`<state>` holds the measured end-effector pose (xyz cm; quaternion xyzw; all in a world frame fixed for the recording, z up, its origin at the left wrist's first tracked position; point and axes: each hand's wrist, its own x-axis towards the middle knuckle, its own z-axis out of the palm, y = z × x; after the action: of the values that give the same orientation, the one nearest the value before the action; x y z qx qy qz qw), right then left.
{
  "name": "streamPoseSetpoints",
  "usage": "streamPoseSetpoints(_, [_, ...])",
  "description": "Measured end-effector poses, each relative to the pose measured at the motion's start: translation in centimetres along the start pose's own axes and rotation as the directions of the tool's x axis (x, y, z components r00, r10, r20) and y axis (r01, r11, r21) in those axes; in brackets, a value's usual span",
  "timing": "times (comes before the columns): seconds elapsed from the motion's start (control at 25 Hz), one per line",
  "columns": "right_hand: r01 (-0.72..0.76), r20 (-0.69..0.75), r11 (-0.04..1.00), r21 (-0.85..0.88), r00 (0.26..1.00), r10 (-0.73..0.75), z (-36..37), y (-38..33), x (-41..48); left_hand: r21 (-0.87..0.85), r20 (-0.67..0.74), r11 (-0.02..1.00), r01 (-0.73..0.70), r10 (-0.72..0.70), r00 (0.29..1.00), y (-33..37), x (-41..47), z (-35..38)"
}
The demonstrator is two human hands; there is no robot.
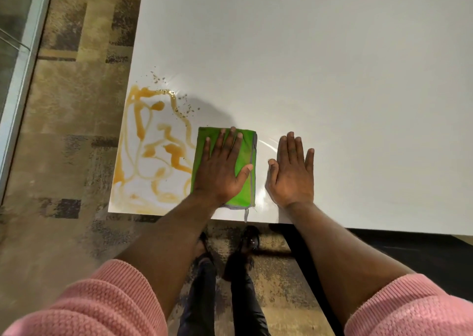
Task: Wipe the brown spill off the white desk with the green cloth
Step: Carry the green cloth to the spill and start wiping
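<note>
2 hands lie flat on the white counter (332, 67), fingers spread, neither gripping. The left hand (221, 165) presses palm-down on the folded green cloth (247, 182), which sits near the counter's 6 o'clock edge, a grey tag hanging over it. The right hand (293, 170) rests on bare counter at the cloth's 3 o'clock, just beside it. The brown spill (153, 146) spreads at the cloth's 9 o'clock, touching its edge, filling the counter's corner, with specks at 11 o'clock.
</note>
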<state>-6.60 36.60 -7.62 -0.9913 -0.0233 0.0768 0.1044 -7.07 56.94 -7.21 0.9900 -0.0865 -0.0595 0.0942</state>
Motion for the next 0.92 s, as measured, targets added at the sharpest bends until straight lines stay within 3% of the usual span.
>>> streamPoseSetpoints(0.24, [0.007,0.006,1.0,0.018,1.0,-0.007,-0.5,-0.1,-0.1,-0.027,0.027,0.998,0.063,-0.062,0.998,2.1,-7.5,1.2])
streamPoseSetpoints(0.36, [0.11,0.002,0.993,0.051,0.994,-0.11,-0.6,-2.4,-0.9,0.019,0.038,0.996,0.09,-0.091,0.995,1.9,-10.0,1.6])
streamPoseSetpoints(0.52, [0.246,0.063,0.967,0.069,0.966,-0.25,-0.1,-5.7,-2.1,0.002,0.044,0.996,0.091,-0.091,0.995,0.9,-9.9,1.2])
streamPoseSetpoints(0.76, [0.29,0.096,0.955,0.07,0.951,-0.295,0.4,-5.4,-2.3,-0.008,-0.002,0.99,0.143,-0.143,0.99,-3.6,-9.2,0.2])
streamPoseSetpoints(0.92, [0.326,0.087,0.945,-0.015,0.942,-0.323,1.2,-5.5,-2.3,-0.002,-0.046,0.972,0.233,-0.233,0.971,-2.8,-10.1,1.1])
